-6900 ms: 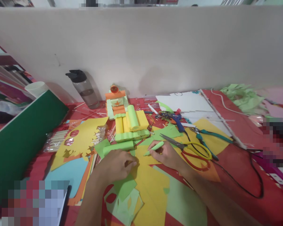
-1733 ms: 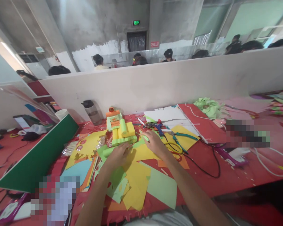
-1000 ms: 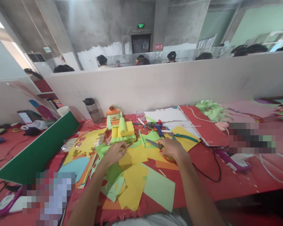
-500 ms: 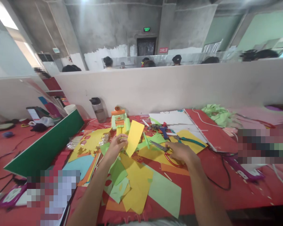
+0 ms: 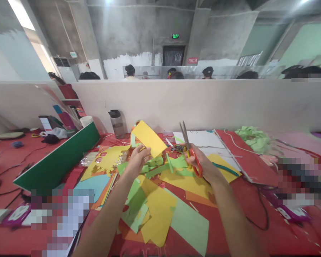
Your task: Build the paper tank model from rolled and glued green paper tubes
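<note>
Pinched in my left hand (image 5: 138, 159) is a rectangular piece of yellow paper (image 5: 149, 139), tilted with its right end lower. My right hand (image 5: 202, 163) grips a pair of scissors (image 5: 194, 162) by red handles, blades pointing up and slightly apart. A gap lies between the blades and the paper. Beneath my hands are loose yellow sheets (image 5: 157, 210), green paper scraps (image 5: 136, 198) and a pale green sheet (image 5: 191, 223). An orange and green paper model behind the held piece is mostly hidden by it.
A water bottle (image 5: 117, 125) stands against the white partition (image 5: 189, 103). A green board (image 5: 59, 157) leans at the left, near blue paper (image 5: 92, 187). White sheets (image 5: 203, 141) lie at the back right, beside crumpled green paper (image 5: 253, 139). A black cable (image 5: 264, 221) runs on the right.
The yellow paper has turned from nearly upright to slanting down rightward. My right hand has raised the scissors, and their blades have swung from pointing left to pointing up.
</note>
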Action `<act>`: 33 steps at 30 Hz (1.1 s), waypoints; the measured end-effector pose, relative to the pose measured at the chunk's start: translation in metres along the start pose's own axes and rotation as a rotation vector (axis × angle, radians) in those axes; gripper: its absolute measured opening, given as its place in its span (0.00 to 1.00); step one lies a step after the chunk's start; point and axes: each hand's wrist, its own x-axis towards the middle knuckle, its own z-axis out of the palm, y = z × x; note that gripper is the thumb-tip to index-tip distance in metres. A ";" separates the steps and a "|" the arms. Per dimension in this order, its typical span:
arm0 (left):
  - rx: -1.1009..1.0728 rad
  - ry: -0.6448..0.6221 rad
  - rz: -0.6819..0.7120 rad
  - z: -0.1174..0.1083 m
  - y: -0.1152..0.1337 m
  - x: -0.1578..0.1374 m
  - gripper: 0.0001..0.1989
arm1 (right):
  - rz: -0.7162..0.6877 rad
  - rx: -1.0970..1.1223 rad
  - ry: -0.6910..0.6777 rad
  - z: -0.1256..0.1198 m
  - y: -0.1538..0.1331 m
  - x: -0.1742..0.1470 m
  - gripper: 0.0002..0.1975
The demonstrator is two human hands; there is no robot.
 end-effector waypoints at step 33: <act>0.376 0.080 0.335 0.002 0.037 0.082 0.19 | -0.045 -0.294 -0.203 0.029 -0.028 0.087 0.19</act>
